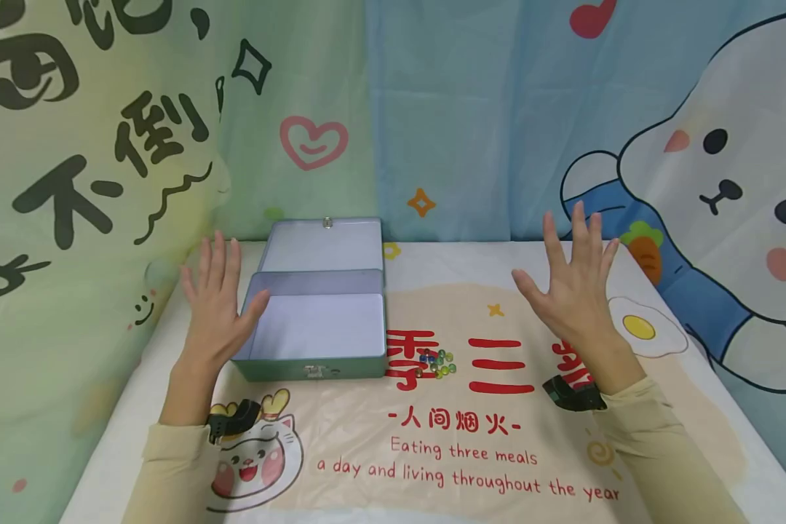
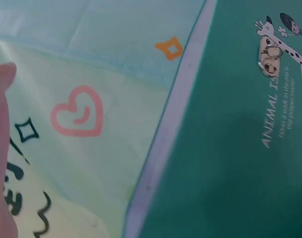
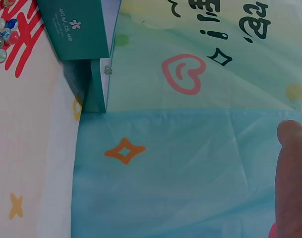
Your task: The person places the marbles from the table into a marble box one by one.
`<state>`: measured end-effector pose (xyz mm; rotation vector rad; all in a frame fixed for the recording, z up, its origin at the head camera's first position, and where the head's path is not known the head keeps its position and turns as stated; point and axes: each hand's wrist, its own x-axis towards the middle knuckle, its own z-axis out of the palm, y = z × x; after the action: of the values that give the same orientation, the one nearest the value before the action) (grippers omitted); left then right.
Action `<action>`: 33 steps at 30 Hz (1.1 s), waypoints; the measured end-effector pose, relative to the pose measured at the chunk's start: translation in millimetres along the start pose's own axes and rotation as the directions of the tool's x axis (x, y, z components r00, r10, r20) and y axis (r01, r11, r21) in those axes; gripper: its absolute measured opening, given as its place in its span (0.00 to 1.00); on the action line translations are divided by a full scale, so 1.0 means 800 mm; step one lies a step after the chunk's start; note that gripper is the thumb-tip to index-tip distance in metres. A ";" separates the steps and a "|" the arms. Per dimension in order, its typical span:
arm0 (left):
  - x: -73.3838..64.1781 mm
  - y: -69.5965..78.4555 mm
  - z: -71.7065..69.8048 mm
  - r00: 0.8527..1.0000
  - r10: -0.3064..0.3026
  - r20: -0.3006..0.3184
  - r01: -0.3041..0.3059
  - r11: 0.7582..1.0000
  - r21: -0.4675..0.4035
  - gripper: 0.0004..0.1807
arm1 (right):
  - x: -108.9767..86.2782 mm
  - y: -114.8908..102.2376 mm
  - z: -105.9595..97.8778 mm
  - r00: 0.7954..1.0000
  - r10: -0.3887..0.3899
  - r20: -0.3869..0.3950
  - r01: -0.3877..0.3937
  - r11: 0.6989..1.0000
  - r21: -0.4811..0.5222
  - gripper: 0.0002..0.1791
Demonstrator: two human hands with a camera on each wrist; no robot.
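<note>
Cloth (image 1: 452, 271) lies below left hand (image 1: 215, 306) and right hand (image 1: 573, 292), spread, empty; between: marbles (image 1: 442, 356) beside box (image 1: 271, 370), open maybe so insides show.

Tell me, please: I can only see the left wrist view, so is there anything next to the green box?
Observer: Yes, a little bunch of marbles lies to the right of the box, a bit apart from it.
Operator: Ooh, shiny! What's over there, even further right?
Observer: The right hand, spread wide and holding nothing.
Operator: I only get a bit of the other one. Is it gripping something?
Observer: No, the head view shows the left hand spread open, with nothing in it.
</note>
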<state>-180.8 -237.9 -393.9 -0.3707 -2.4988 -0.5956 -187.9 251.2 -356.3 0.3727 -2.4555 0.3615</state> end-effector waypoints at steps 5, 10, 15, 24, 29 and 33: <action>-0.014 -0.021 0.011 0.999 0.035 0.002 -0.034 0.982 -0.185 0.48 | -0.005 -0.002 0.006 0.999 0.031 0.028 -0.031 0.999 -0.008 0.48; -0.032 -0.042 0.023 0.999 0.027 0.040 -0.013 0.945 -0.328 0.51 | -0.011 -0.002 0.015 0.997 0.058 0.044 -0.058 0.998 0.004 0.49; -0.048 -0.054 0.034 0.997 -0.022 0.078 0.052 0.913 -0.405 0.52 | -0.021 -0.003 0.030 0.997 0.057 0.046 -0.059 0.998 0.025 0.48; -0.081 -0.067 0.052 0.987 -0.087 0.136 0.141 0.872 -0.470 0.53 | -0.025 -0.014 0.054 0.992 0.084 0.091 -0.088 0.996 0.035 0.49; -0.088 -0.070 0.060 0.982 -0.102 0.156 0.167 0.852 -0.496 0.54 | -0.025 -0.024 0.069 0.991 0.103 0.084 -0.109 0.991 0.075 0.48; -0.089 -0.067 0.060 0.982 -0.126 0.143 0.183 0.828 -0.530 0.56 | -0.022 -0.036 0.082 0.993 0.102 0.064 -0.109 0.987 0.116 0.48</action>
<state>-163.7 -270.7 -488.6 -0.4119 -2.4307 -1.3961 -200.1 205.3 -412.8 0.3071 -2.5234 0.5517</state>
